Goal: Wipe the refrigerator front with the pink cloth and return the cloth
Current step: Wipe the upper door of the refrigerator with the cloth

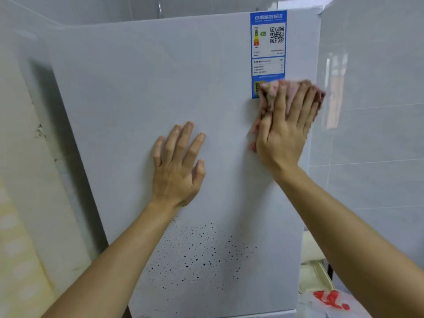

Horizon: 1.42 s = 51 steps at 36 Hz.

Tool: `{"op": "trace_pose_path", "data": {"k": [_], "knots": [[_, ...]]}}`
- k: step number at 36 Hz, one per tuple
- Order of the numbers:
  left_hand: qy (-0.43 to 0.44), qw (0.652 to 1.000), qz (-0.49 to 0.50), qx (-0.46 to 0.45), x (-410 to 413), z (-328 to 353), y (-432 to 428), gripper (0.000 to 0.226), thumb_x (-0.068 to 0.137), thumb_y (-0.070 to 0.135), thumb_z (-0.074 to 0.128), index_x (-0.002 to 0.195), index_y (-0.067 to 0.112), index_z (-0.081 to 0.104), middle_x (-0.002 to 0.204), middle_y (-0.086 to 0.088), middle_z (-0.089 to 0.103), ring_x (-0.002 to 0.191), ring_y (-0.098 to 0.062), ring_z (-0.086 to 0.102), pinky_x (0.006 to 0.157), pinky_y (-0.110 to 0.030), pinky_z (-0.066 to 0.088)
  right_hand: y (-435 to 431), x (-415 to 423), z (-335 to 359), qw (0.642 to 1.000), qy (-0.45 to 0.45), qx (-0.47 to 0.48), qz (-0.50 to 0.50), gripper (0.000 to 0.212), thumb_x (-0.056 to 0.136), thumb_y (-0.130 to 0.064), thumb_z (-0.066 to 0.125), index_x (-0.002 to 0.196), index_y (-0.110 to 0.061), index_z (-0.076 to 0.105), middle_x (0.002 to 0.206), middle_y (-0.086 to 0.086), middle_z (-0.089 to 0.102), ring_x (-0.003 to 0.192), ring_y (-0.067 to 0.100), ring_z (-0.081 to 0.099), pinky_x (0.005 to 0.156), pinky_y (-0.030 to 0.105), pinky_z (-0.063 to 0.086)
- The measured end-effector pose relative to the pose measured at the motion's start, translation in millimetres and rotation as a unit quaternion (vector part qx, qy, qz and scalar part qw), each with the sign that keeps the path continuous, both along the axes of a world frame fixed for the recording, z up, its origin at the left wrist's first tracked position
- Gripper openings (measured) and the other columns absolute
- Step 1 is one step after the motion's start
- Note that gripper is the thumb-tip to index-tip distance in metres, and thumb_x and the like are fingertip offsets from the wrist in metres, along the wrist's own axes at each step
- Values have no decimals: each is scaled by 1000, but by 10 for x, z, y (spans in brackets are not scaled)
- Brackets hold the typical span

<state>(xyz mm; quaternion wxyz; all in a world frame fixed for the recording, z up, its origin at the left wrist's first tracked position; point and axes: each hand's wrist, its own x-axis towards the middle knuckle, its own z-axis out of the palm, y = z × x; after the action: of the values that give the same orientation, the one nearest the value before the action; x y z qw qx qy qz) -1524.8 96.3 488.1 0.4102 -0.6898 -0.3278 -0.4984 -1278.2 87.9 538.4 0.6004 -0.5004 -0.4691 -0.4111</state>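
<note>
My right hand (285, 127) lies flat on the cloth (273, 99), fingers straight and a little spread, pressing it against the fridge front (137, 88) in the upper right of the frame. The cloth is pink and bunched; it shows above my fingertips, between my fingers and along the thumb side, and its upper edge overlaps the bottom of the blue label (268, 44) stuck near the fridge's top right corner. My little finger sits close to the fridge's right edge.

My left hand (177, 166) holds nothing. It rests with its palm on the fridge front near the middle of the frame, fingers straight and fanned, thumb crooked out to the right. The two hands are apart, with bare white door between them.

Below my left hand, in the lower middle of the frame, the door carries a scatter of small dark specks (199, 255). At the lower right, beside the fridge, lies a white plastic bag (330, 304) with red print. Pale wall tiles (378, 111) fill the right side.
</note>
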Motion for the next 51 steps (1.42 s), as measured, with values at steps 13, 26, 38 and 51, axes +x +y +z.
{"op": "trace_pose_path", "data": {"k": [13,26,38,51], "knots": [[-40,999,15,-2,-214,37,93,55,103,30,45,156,18,46,168,-14,32,157,-33,25,128,-57,15,-192,-407,-1188,971,-226,-69,44,55,101,-27,54,156,-19,48,165,18,35,157,39,27,125,59,27],[-35,999,16,-15,-562,33,101,53,105,31,41,156,18,42,169,-14,32,157,-33,27,128,-57,17,-64,-451,-263,982,-188,-17,9,60,102,-52,57,156,-27,47,167,17,31,156,41,26,128,57,21],[-74,997,0,-11,-775,67,218,58,105,32,42,158,9,34,168,-15,31,158,-32,24,129,-53,14,26,-1135,147,990,-137,3,19,56,108,-42,52,157,-16,46,165,27,31,156,46,24,126,60,24],[-70,997,-6,-38,-1018,-69,137,58,106,31,39,159,7,33,170,-15,27,159,-32,21,129,-54,13,-77,-900,-1114,910,-390,-134,52,75,99,-25,59,163,-4,27,170,24,18,160,39,13,131,52,11]]}}
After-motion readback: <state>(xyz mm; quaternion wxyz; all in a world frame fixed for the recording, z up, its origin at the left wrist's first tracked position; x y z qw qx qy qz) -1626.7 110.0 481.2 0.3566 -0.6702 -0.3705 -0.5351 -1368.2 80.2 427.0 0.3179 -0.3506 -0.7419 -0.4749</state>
